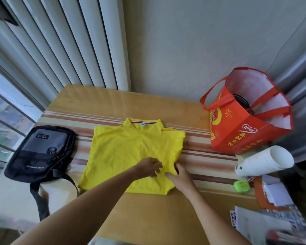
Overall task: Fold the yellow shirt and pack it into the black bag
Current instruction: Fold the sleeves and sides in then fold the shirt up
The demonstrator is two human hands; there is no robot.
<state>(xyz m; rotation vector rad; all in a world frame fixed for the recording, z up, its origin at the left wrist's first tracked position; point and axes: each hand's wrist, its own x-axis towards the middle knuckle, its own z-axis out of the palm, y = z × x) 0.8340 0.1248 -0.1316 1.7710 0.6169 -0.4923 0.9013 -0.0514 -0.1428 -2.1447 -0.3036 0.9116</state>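
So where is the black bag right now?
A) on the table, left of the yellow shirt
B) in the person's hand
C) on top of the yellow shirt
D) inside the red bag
A: the black bag lies flat on the table, to the left of the yellow shirt, and neither hand touches it.

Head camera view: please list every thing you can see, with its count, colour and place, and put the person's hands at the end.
yellow shirt: one, yellow, table centre, sides folded in
black bag: one, black and grey, left of shirt, strap hanging off table edge
table: one, wood with striped cover
red tote bag: one, red, far right, open
paper cups: one stack, white, on its side, right
green round case: one, right edge
papers: several, lower right
left hand: on shirt's lower part
right hand: pinches shirt's right edge
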